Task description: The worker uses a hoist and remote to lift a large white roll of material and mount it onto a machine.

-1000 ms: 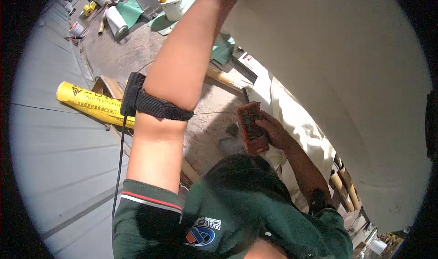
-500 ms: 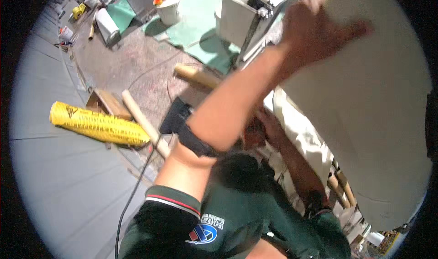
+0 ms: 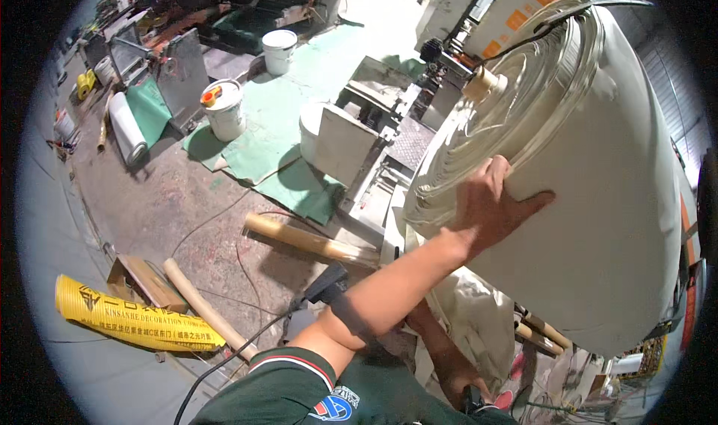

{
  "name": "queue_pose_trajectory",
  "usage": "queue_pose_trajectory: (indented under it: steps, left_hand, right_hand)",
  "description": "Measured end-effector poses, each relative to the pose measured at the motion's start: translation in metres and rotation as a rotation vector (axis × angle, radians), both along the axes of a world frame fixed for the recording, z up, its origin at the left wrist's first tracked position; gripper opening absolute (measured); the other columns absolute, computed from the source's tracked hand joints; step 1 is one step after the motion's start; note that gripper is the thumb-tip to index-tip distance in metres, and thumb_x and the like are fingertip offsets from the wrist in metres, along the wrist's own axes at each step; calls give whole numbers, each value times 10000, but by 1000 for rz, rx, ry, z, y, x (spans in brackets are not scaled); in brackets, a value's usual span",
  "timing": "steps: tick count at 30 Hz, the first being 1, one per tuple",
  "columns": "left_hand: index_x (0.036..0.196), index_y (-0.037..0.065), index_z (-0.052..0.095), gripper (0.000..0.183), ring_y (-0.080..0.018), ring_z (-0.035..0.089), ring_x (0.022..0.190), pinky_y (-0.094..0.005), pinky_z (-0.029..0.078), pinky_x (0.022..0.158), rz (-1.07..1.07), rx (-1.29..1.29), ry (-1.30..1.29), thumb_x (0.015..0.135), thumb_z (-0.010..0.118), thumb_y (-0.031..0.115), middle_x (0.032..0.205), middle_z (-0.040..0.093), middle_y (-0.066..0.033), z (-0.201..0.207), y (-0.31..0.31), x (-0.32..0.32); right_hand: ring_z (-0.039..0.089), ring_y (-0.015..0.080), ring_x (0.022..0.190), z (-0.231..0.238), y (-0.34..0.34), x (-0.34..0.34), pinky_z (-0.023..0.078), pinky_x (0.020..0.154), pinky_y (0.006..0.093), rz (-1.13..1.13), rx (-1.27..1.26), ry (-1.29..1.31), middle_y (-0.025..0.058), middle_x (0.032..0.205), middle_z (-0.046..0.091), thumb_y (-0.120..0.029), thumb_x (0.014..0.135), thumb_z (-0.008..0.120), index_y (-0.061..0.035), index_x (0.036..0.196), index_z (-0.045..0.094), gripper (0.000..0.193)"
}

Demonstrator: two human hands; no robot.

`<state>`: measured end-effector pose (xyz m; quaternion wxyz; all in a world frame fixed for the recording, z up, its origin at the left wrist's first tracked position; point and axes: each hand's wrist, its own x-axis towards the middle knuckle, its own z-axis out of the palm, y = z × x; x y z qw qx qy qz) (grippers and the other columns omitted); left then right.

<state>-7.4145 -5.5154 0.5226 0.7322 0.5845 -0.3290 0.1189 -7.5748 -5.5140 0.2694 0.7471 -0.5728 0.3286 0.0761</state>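
A huge roll of off-white sheet [image 3: 598,178] fills the right side, with its layered end facing left and a cardboard core [image 3: 482,86] sticking out of it. My left hand [image 3: 493,208] rests on the roll near its end edge. Its thumb is spread to the right, and the other fingers reach up along the edge. Lower down, my right forearm [image 3: 452,361] passes beneath my left arm, which hides the right hand's fingers. Loose pale sheet [image 3: 467,305] hangs in folds beside that forearm.
Cardboard tubes [image 3: 299,238] lie on the floor by a yellow printed roll [image 3: 134,316] and an open carton [image 3: 146,283]. White buckets [image 3: 224,111] stand on green sheeting [image 3: 262,144]. Machine parts [image 3: 374,126] lie ahead, and a black cable [image 3: 217,365] runs past my left arm.
The view has swung up, bringing the roll's layered end and core into sight. My left hand, blurred before, is now sharp against the roll's edge. My right hand has become hidden.
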Motion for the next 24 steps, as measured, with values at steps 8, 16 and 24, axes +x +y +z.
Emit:
queue_pose_trajectory:
  steps: [8,16,24]
  left_hand:
    - [853,19,519,675,-279,635,637,-402,530,559,-5,-8,-43,689,839,590,720,603,-134,-29,-13,23]
    - [841,42,515,601,-320,623,688,-408,521,608,-4,21,-23,644,888,469,762,589,-134,-46,-13,13]
    - [817,35,539,616,-305,625,657,-393,517,577,8,38,-50,650,886,516,743,588,-123,-90,-14,13]
  right_hand:
    - [525,251,1171,-3,-6,15,406,1019,387,-66,141,46,128,1282,581,-417,1035,442,-7,1356,483,522]
    - [568,161,1103,-29,-29,-22,522,901,367,-165,184,-39,56,1298,546,-433,1020,512,-63,1429,375,568]
    - [566,199,1129,-36,-43,-27,499,942,369,-35,56,-34,74,1310,541,-419,1009,536,-68,1451,372,588]
